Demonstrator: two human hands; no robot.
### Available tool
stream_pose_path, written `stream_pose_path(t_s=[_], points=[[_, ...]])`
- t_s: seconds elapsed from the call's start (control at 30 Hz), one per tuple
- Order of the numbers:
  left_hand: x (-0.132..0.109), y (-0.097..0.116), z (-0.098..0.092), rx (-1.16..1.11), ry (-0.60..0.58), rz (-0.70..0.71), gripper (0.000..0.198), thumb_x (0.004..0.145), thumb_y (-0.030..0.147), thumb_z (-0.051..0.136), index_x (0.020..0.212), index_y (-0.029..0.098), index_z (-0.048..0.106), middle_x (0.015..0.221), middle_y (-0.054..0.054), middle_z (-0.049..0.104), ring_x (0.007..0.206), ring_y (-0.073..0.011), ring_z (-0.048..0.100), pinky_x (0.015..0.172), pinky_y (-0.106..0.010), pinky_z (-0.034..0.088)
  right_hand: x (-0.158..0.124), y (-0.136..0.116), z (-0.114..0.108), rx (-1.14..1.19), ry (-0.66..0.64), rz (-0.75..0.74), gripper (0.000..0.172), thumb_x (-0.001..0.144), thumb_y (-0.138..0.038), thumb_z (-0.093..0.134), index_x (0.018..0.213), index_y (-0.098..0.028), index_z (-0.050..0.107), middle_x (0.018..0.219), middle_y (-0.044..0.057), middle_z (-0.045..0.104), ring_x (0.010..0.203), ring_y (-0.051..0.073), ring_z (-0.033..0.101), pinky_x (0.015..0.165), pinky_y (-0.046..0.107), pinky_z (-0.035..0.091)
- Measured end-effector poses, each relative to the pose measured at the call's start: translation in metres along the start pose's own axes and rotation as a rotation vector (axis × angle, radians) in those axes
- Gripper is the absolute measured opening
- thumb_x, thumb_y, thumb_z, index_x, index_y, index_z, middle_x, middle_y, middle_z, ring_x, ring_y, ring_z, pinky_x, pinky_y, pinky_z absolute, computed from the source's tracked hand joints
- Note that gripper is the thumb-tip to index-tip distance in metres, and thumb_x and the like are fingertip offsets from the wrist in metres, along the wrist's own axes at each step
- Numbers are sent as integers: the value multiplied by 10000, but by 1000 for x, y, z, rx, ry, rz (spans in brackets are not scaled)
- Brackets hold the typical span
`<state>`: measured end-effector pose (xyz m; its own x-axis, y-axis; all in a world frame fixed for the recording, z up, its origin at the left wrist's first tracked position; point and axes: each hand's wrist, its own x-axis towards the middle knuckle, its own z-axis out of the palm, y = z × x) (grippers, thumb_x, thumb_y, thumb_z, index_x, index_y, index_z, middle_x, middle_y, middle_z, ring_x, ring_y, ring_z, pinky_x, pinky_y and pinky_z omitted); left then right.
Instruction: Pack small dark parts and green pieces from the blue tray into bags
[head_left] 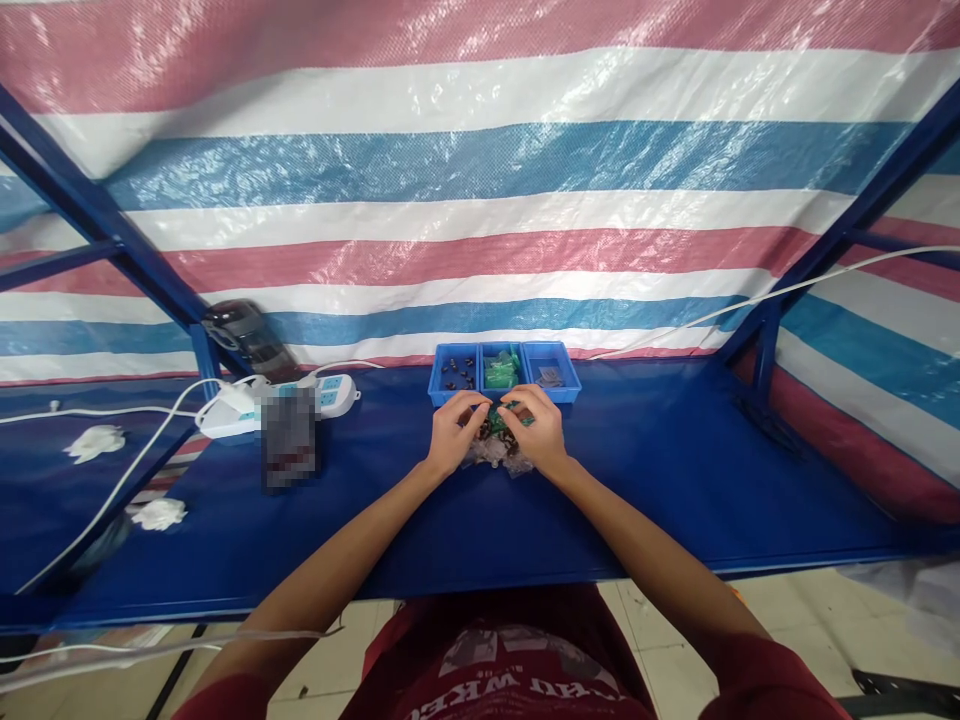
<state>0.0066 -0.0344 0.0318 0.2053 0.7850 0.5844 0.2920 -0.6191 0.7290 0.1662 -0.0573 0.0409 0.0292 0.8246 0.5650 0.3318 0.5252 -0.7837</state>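
Head view: left hand point(454, 435) and right hand point(543, 432) curl over a loose pile of small parts point(495, 450) on the blue surface point(645, 460) — whether either grip pinches one, I cannot tell — and brushing knuckles could scatter pieces.

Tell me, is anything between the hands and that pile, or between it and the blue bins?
No object visibly blocks either: left hand and right hand flank the pile, only their fingers before the blue bins.

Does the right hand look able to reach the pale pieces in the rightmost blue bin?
Probably yes: the right hand, at the pile of small parts, is just in front of the open-topped rightmost blue bin, and nothing visible covers the pale pieces.
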Motion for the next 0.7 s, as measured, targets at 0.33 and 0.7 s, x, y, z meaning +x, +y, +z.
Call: stream_pose_path(t_s=[0.33, 0.7], points=[[0, 0, -1, 12, -17, -2, 236, 901, 362, 496, 944, 181, 641, 949, -52, 616, 493, -53, 487, 526, -212, 459, 1, 5, 1, -11, 46, -78, 192, 858, -323, 533, 982, -208, 623, 974, 63, 625, 626, 126, 589, 626, 275, 523], [0, 1, -1, 45, -15, -9, 192, 897, 316, 513, 942, 187, 648, 952, -42, 620, 528, -61, 511, 566, -226, 473, 0, 4, 2, -24, 46, -137, 161, 869, -252, 527, 913, -211, 675, 968, 67, 591, 798, 153, 598, 655, 261, 528]])
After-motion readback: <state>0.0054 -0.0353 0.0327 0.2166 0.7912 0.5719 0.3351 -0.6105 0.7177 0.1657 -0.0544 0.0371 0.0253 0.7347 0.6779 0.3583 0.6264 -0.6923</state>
